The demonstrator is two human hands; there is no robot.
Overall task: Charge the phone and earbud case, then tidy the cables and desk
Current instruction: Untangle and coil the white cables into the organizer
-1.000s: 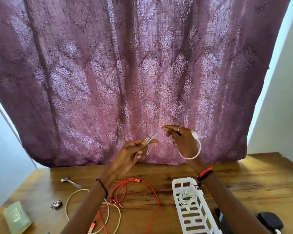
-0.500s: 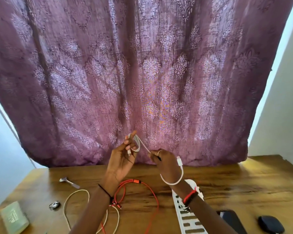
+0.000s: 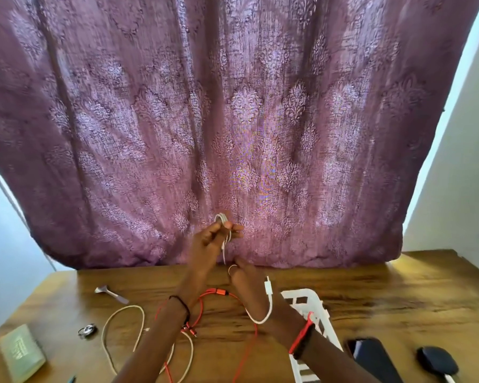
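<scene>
White cable (image 3: 224, 236) is up off the worktop (image 3: 398, 294), bunched into small loops in the left hand (image 3: 208, 241). One strand drops to the right hand (image 3: 249, 288), tail curving below it, plug pointing up. Red cable (image 3: 221, 293) and cream cable (image 3: 123, 310) sprawl loose. Dark phone (image 3: 371, 355) lies flat, black earbud case (image 3: 437, 363) beside it.

Backlit curtain (image 3: 233, 120), blurred hands, wide-angle bowing

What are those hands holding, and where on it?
A white cable: the left hand grips its coiled loops, the right hand pinches the free strand short of the plug end.
</scene>
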